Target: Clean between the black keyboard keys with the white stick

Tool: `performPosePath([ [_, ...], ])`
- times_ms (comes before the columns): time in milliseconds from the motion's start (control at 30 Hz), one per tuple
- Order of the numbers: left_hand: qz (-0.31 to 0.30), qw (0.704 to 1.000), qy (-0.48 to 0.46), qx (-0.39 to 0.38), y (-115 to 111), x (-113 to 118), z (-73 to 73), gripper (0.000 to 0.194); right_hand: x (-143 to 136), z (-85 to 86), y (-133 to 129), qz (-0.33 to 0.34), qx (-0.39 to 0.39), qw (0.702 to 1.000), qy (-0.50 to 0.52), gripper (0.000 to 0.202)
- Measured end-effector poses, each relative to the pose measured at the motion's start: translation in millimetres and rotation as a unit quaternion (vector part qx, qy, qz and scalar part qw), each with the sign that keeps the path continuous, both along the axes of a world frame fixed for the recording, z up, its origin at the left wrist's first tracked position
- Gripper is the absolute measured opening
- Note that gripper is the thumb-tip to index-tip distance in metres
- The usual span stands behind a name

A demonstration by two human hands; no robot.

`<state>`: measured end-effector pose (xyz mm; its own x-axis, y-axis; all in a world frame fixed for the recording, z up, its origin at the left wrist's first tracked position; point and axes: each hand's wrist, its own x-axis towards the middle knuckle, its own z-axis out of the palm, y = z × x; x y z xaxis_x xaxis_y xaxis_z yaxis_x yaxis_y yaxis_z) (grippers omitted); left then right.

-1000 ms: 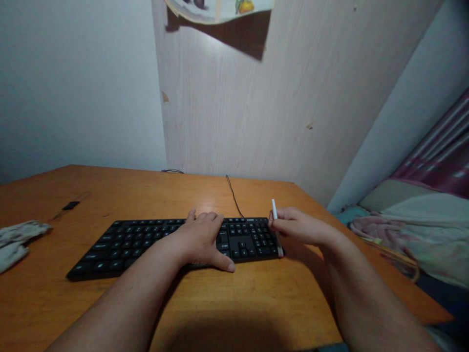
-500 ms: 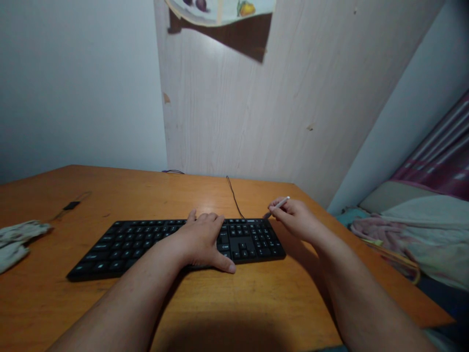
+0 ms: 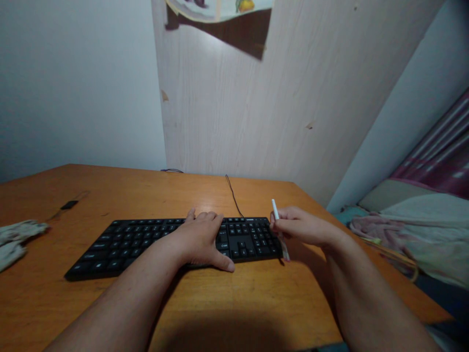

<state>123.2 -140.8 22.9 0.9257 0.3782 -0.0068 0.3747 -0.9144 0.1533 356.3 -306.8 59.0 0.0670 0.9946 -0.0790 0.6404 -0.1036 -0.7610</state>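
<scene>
While the left hand (image 3: 201, 239) lay spread over the middle of the black keyboard (image 3: 242, 239), fingers apart and clasping nothing, the right hand (image 3: 298, 226), right of centre, had thumb and fingers pinched around a slim white stick (image 3: 275, 210). The stick's blurred lower end hung at the keyboard's right edge; contact could not be told. The keyboard sat across the frame's centre on the orange-brown table (image 3: 238, 298). A hard sideways push there might have skidded it leftward if the left hand pressed lightly, and a loose pinch might have let the stick twist.
</scene>
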Motion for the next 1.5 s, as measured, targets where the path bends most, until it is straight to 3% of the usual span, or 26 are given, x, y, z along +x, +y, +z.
performPosePath([
  [200, 0.001, 1.000, -0.002, -0.002, 0.4, 0.0, -0.5, 0.128, -2.2, -5.9, 3.5, -0.002, -0.025, 1.000, -0.003, 0.020],
  [300, 0.000, 1.000, -0.004, -0.003, -0.1, -0.5, -0.3, 0.127, 2.8, -11.0, 8.2, -0.044, 0.045, 0.997, -0.052, 0.020],
  [467, 0.000, 1.000, -0.001, -0.003, -0.9, -0.3, 1.0, 0.128, 11.7, -14.5, 16.5, -0.151, 0.178, 0.964, -0.129, 0.026],
  [600, 0.003, 1.000, 0.001, -0.002, -2.1, -0.1, 2.8, 0.129, 12.8, -14.6, 18.5, -0.151, 0.206, 0.958, -0.133, 0.024],
  [800, 0.004, 1.000, 0.002, -0.005, -3.0, 0.3, 2.9, 0.129, 11.9, -12.8, 9.9, -0.076, 0.134, 0.980, -0.129, 0.020],
  [933, 0.006, 1.000, 0.002, -0.002, -2.1, 0.4, 1.6, 0.127, 6.1, -6.4, 2.8, -0.026, 0.054, 0.997, -0.049, 0.016],
  [1067, 0.008, 1.000, 0.003, -0.001, -1.5, 0.2, 1.7, 0.126, -1.6, -0.5, -1.3, 0.011, -0.024, 1.000, 0.015, 0.012],
  [1233, 0.005, 1.000, 0.001, 0.002, -1.6, 0.3, 1.9, 0.127, -1.6, -4.6, 0.7, 0.027, -0.043, 0.998, 0.028, 0.014],
  [1367, 0.000, 1.000, 0.003, 0.002, -0.7, -0.3, 1.3, 0.125, 7.2, -11.4, 8.3, -0.054, 0.077, 0.994, -0.051, 0.020],
  [1500, -0.002, 1.000, 0.002, -0.005, -0.4, -0.8, 2.0, 0.123, 15.8, -13.6, 14.6, -0.180, 0.188, 0.955, -0.139, 0.025],
])
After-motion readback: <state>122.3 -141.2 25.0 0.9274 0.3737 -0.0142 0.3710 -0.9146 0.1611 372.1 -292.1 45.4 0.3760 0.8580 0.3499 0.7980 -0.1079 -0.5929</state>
